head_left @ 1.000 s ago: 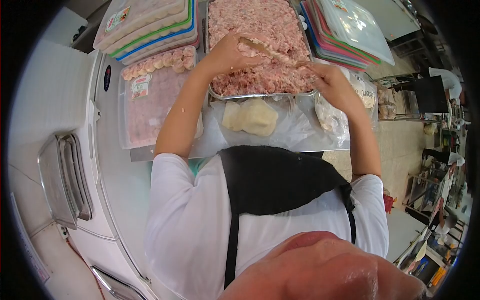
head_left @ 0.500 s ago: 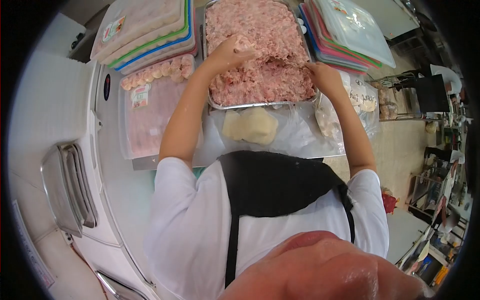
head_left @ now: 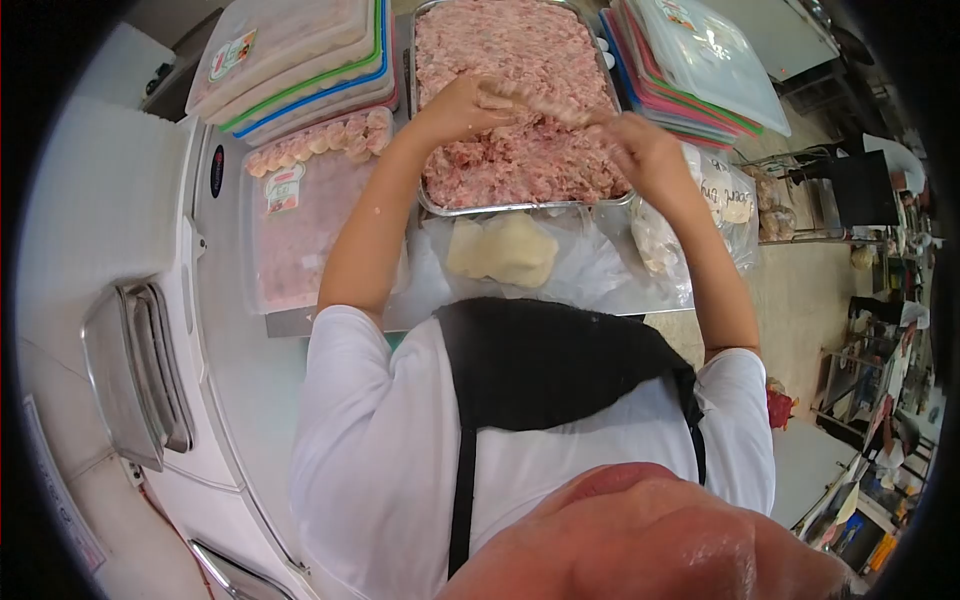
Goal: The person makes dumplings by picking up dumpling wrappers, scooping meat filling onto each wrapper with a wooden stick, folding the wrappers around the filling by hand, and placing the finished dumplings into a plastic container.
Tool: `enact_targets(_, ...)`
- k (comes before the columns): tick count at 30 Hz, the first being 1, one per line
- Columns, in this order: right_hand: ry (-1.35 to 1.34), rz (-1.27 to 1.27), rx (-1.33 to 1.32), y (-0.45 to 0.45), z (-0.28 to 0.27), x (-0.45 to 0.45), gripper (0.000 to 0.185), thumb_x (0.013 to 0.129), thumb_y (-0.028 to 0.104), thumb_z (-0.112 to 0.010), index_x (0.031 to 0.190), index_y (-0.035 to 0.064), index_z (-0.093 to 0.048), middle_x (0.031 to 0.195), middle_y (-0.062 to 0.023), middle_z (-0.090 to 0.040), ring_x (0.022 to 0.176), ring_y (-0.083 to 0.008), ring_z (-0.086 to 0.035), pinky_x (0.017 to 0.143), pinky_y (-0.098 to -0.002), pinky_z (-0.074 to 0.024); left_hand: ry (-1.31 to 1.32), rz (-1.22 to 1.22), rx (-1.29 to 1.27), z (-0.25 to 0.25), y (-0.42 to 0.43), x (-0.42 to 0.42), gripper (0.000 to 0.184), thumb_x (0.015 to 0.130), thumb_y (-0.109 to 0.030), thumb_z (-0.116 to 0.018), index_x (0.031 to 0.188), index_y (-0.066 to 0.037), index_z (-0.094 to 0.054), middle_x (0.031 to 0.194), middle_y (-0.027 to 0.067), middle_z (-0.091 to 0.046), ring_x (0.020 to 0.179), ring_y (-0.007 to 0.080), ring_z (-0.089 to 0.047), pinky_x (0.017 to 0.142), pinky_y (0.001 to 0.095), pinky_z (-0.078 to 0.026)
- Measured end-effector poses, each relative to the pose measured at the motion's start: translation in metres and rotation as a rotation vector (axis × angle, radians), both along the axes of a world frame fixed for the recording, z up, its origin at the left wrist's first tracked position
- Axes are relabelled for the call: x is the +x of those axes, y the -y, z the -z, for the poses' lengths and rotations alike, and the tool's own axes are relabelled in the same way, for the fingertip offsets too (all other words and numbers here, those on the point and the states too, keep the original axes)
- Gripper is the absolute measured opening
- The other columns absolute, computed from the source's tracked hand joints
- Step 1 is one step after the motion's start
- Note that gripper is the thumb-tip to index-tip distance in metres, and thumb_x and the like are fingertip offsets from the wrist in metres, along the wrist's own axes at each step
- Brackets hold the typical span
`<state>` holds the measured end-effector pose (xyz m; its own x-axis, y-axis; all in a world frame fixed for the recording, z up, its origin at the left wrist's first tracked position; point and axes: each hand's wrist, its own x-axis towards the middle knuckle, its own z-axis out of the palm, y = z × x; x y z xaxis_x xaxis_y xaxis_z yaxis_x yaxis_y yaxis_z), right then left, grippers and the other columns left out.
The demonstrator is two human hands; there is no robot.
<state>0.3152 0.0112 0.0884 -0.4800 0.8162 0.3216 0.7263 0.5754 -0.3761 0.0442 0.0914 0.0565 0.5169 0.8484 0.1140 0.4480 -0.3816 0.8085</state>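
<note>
A deep metal tray (head_left: pixel 430 206) is full of pink minced meat (head_left: pixel 520 45), with a darker, rougher hollow near its middle. Over the tray's left part is my left hand (head_left: pixel 468 108), its fingers curled around something pale and meat-smeared that I cannot make out. A thin, blurred strip (head_left: pixel 550 106) spans the gap between the hands, above the meat. My right hand (head_left: pixel 640 150) is at the tray's right edge, its fingers smeared by motion; what it holds, if anything, is unclear. Pale dough (head_left: pixel 503 250) lies on plastic in front of the tray.
Stacked filled containers (head_left: pixel 290 60) stand at the left, behind a container of wrapped pieces (head_left: pixel 305 235). Coloured lids (head_left: pixel 690 65) are piled at the right, beside plastic bags (head_left: pixel 725 200). Metal trays (head_left: pixel 135 375) lean at the far left. Another person (head_left: pixel 900 165) is at the far right.
Since half a second ago, my right hand has shifted slightly up and left, and the blurred strip has appeared between the hands. My left hand stays over the tray's left part.
</note>
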Motion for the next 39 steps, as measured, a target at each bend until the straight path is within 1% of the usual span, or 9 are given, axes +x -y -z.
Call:
enact_targets(7, 0.003, 0.137, -0.181, 0.011, -0.047, 0.003, 0.022, 0.086, 0.012, -0.058, 0.106, 0.0029, -0.062, 0.108, -0.0151, -0.063, 0.098, -0.0312, -0.06, 0.083, -0.0345, -0.0473, -0.014, -0.017, 0.122, -0.002, 0.021, -0.008, 0.05, 0.071, -0.034, -0.075, 0.11, -0.004, -0.062, 0.104, 0.0132, -0.064, 0.094, 0.0214, -0.059, 0.087, 0.0329, -0.045)
enact_targets(11, -0.032, -0.032, -0.095, 0.0, 0.007, -0.01, 0.024, 0.085, 0.014, -0.056, 0.108, 0.006, -0.061, 0.104, -0.0144, -0.063, 0.093, -0.0355, -0.058, 0.079, -0.0406, -0.0477, -0.076, -0.104, -0.176, -0.028, 0.034, -0.004, 0.042, 0.073, -0.031, -0.075, 0.103, -0.005, -0.063, 0.097, 0.0084, -0.064, 0.088, 0.0165, -0.058, 0.083, 0.0309, -0.045)
enact_targets(14, -0.06, -0.037, -0.148, -0.002, 0.014, 0.002, 0.032, 0.083, 0.007, -0.054, 0.114, 0.0031, -0.058, 0.112, -0.0181, -0.061, 0.104, -0.034, -0.057, 0.09, -0.0381, -0.0441, -0.035, -0.205, 0.082, 0.017, 0.024, -0.041, 0.064, 0.066, -0.041, -0.078, 0.115, -0.004, -0.059, 0.101, 0.0155, -0.064, 0.09, 0.0236, -0.061, 0.079, 0.0338, -0.048)
enact_targets(17, -0.122, -0.006, -0.245, -0.012, 0.033, 0.03, 0.033, 0.083, 0.007, -0.054, 0.115, 0.0009, -0.058, 0.112, -0.0185, -0.062, 0.105, -0.0287, -0.059, 0.092, -0.033, -0.0424, -0.07, -0.266, 0.108, 0.011, 0.054, -0.102, 0.053, 0.07, -0.031, -0.078, 0.109, -0.001, -0.057, 0.093, 0.0072, -0.064, 0.087, 0.0173, -0.059, 0.08, 0.0301, -0.047)
enact_targets(18, -0.131, 0.006, -0.251, -0.01, 0.033, 0.035, 0.031, 0.085, 0.008, -0.055, 0.115, 0.0001, -0.059, 0.111, -0.0173, -0.063, 0.104, -0.0264, -0.06, 0.092, -0.0319, -0.0423, 0.054, -0.42, -0.203, 0.006, 0.07, -0.119, 0.059, 0.069, -0.028, -0.077, 0.117, -0.002, -0.054, 0.101, 0.0108, -0.063, 0.094, 0.0219, -0.06, 0.084, 0.0313, -0.046)
enact_targets(24, -0.32, 0.236, -0.507, -0.015, 0.043, 0.052, 0.032, 0.092, 0.019, -0.055, 0.115, -0.0023, -0.058, 0.105, -0.0094, -0.064, 0.099, -0.015, -0.057, 0.089, -0.0276, -0.0416, -0.462, -0.74, 0.268, 0.091, 0.067, -0.214, 0.054, 0.07, -0.021, -0.074, 0.118, -0.003, -0.054, 0.11, 0.0173, -0.061, 0.099, 0.0304, -0.059, 0.085, 0.0341, -0.047)
enact_targets(30, -0.317, 0.096, -0.433, -0.024, 0.044, 0.036, 0.032, 0.094, 0.021, -0.051, 0.116, -0.0015, -0.058, 0.101, -0.0085, -0.065, 0.095, -0.0137, -0.056, 0.087, -0.0277, -0.0419, -0.296, -0.835, 0.127, 0.091, 0.056, -0.171, 0.063, 0.072, -0.019, -0.071, 0.127, -0.005, -0.045, 0.11, 0.0228, -0.059, 0.1, 0.0388, -0.058, 0.085, 0.0428, -0.047)
enact_targets(36, -0.103, 0.105, -0.441, -0.032, 0.055, 0.031, 0.03, 0.092, 0.022, -0.05, 0.111, 0.0003, -0.059, 0.099, -0.0183, -0.064, 0.092, -0.0272, -0.062, 0.082, -0.0338, -0.0455, -0.449, -0.823, 0.202, 0.1, 0.031, -0.168, 0.068, 0.074, -0.015, -0.068, 0.134, -0.007, -0.037, 0.11, 0.0204, -0.06, 0.103, 0.0388, -0.056, 0.088, 0.0438, -0.046)
enact_targets(39, 0.306, 0.125, -0.158, -0.046, 0.041, 0.032, 0.026, 0.091, 0.024, -0.05, 0.103, 0.0034, -0.061, 0.092, -0.0215, -0.063, 0.086, -0.0367, -0.061, 0.074, -0.042, -0.0475, -0.357, -0.618, 0.284, 0.105, 0.031, -0.183, 0.069, 0.075, -0.017, -0.069, 0.136, -0.01, -0.037, 0.124, 0.0182, -0.054, 0.109, 0.0357, -0.053, 0.093, 0.0411, -0.044)
